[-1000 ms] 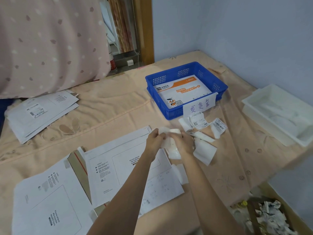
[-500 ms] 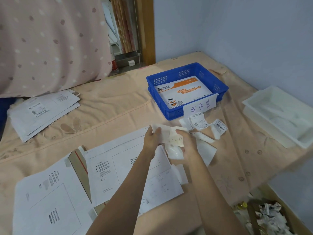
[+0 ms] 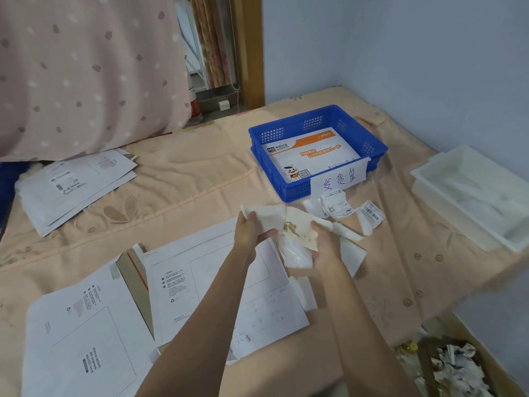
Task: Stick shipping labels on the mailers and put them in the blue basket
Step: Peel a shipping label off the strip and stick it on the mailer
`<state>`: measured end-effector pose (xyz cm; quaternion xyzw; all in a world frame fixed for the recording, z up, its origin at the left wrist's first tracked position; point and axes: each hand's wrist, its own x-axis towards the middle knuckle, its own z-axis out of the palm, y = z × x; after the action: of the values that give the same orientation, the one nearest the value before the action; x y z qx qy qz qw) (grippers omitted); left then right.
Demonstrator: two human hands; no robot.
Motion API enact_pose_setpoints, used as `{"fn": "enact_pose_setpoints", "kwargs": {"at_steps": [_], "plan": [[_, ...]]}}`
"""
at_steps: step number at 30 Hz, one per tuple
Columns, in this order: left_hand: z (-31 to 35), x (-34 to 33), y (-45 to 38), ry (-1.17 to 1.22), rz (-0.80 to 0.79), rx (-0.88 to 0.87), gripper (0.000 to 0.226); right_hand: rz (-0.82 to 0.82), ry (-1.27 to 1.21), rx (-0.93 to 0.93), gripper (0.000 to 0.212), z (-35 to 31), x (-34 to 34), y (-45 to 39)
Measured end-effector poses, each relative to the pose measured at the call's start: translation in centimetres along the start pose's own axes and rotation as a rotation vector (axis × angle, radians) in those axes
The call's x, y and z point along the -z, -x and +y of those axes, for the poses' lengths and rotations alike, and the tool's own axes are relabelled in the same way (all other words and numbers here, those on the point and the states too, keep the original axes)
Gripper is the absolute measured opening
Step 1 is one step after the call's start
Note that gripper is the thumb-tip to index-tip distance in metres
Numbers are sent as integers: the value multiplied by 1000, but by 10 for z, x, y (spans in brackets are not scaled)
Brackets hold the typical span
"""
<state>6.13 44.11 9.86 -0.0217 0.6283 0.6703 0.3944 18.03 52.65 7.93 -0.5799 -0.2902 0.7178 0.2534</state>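
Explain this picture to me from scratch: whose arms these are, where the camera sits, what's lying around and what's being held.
No machine here: a person wears one camera on the head, looking down at their own bare arms.

The left hand and right hand both pinch a white label, apparently peeling it from its backing.

On the peach cloth lie flat white mailers near the person, and another stack far left. More loose labels sit before the blue basket, which already holds an orange-and-white mailer and carries a handwritten tag. A white tray sits at right, and a box of paper scraps below.
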Motion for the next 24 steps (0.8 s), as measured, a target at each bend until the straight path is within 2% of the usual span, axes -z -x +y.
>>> {"fn": "enact_pose_setpoints", "kwargs": {"at_steps": [2,13,18,22,24], "plan": [[-1,0,-1,22,10,6,24,35,-41,17,21,1,3,-3],[-9,-8,-7,-45,89,27,18,287,-61,73,35,-8,29,-15],[-13,-11,-10,-56,116,40,14,408,-119,143,34,-16,41,-7],[-23,-28,-8,-93,63,-5,39,392,-189,175,37,-22,42,-4],[-29,-38,-10,-165,31,-60,41,414,-189,192,42,-21,46,-6]]}}
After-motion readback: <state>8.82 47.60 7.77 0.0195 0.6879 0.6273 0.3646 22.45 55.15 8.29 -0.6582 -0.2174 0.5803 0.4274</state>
